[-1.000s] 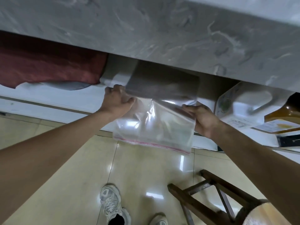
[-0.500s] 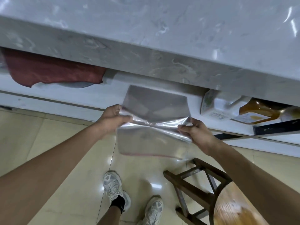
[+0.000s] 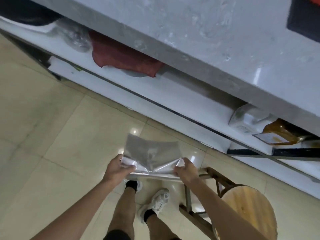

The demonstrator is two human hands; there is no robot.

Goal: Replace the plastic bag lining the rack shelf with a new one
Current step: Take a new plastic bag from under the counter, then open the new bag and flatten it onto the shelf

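A clear plastic bag (image 3: 151, 155) hangs in the air over the tiled floor, folded along a crease between my hands. My left hand (image 3: 116, 168) pinches its left edge and my right hand (image 3: 185, 168) pinches its right edge. The bag is well clear of the white rack shelf (image 3: 131, 85), which runs diagonally under the grey marble counter (image 3: 199, 42). The stretch of shelf in front of me is bare white.
A dark red cloth (image 3: 121, 58) lies on the shelf at left, beside crumpled clear plastic (image 3: 76, 38). A white jug (image 3: 249, 121) and an amber bottle (image 3: 280, 134) lie on the shelf at right. A round wooden stool (image 3: 249, 208) stands by my right leg.
Both hands have pulled the bag off the shelf and back toward me, down over the floor. The view has tilted and drawn back from the counter.
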